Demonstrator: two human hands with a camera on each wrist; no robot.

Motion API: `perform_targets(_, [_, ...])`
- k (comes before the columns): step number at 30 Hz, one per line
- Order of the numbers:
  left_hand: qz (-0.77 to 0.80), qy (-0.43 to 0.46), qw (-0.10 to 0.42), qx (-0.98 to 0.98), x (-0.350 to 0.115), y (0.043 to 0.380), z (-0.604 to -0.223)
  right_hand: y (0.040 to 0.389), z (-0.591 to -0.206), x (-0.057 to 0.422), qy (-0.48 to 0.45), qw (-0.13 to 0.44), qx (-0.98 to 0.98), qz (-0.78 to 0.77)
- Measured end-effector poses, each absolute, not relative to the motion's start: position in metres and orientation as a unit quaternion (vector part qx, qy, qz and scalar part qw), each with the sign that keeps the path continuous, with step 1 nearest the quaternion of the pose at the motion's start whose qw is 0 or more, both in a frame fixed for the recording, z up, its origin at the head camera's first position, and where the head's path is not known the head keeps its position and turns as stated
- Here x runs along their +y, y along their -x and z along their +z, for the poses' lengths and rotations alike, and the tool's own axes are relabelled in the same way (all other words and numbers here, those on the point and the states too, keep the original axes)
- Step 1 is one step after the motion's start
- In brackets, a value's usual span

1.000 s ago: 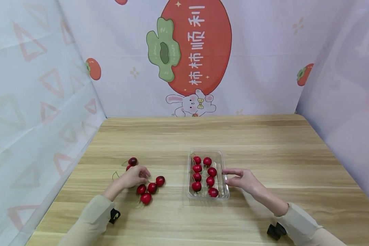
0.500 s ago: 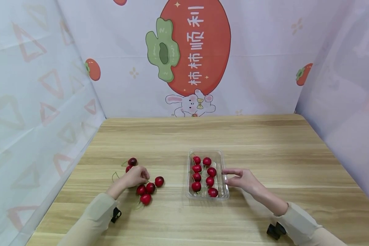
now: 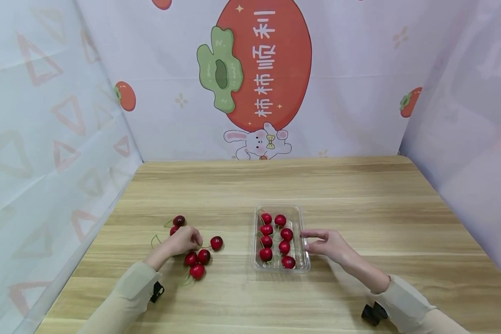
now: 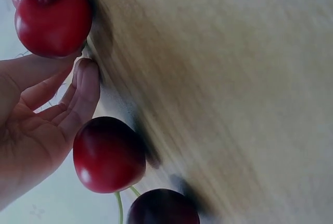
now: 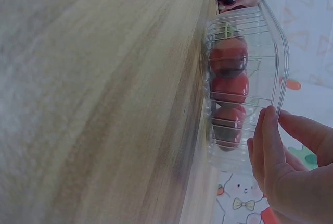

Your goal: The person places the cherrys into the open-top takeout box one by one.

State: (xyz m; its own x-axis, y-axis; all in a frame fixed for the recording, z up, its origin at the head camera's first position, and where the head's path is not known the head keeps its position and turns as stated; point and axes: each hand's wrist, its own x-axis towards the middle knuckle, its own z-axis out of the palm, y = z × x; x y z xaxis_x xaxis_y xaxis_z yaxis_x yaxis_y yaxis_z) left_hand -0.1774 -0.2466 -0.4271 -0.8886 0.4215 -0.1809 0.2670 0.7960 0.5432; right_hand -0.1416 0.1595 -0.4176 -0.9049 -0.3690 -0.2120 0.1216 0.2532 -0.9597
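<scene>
With its fingertips low over the table, my left hand [image 3: 183, 240] pinches the stem of a dark red cherry [image 3: 217, 242]. The cherry sits just right of the fingertips. Below that hand are several loose cherries [image 3: 197, 272] in a cluster; further ones [image 3: 178, 221] lie behind its back edge. My right hand [image 3: 331, 243] has its fingers stretched out, fingertips touching the rim of a clear plastic box [image 3: 280, 205] on its right side. Inside the box, cherries [image 3: 266, 229] stand in two columns. Through the box wall [image 5: 270, 62] in the right wrist view, several of them show.
The wooden table [image 3: 346, 185] carries everything. A white cloth backdrop [image 3: 350, 93] with a large persimmon print [image 3: 292, 69] rises behind it, and patterned cloth [image 3: 67, 153] lines the left side. Black straps [image 3: 373, 314] hang below both sleeves.
The cherry at my left fingertips has shifted slightly away from the nearby cluster, its stem now stretched toward the fingers. My right hand and the box stay in place.
</scene>
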Motion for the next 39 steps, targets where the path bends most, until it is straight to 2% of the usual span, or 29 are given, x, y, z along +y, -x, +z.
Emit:
perform_targets(9, [0.262,-0.209,0.128,0.933,-0.255,0.182,-0.430,0.142,-0.418,0.159,0.082,0.200,0.769,-0.602])
perform_targets(22, [0.405,-0.199,0.187,0.872,-0.267,0.179,-0.421,0.141,-0.414,0.158,0.091,0.199,0.764,-0.607])
perform_targets(39, [0.468,-0.153,0.184,0.850,-0.254,0.179,-0.398,0.141,-0.414,0.159,0.086,0.199,0.768,-0.602])
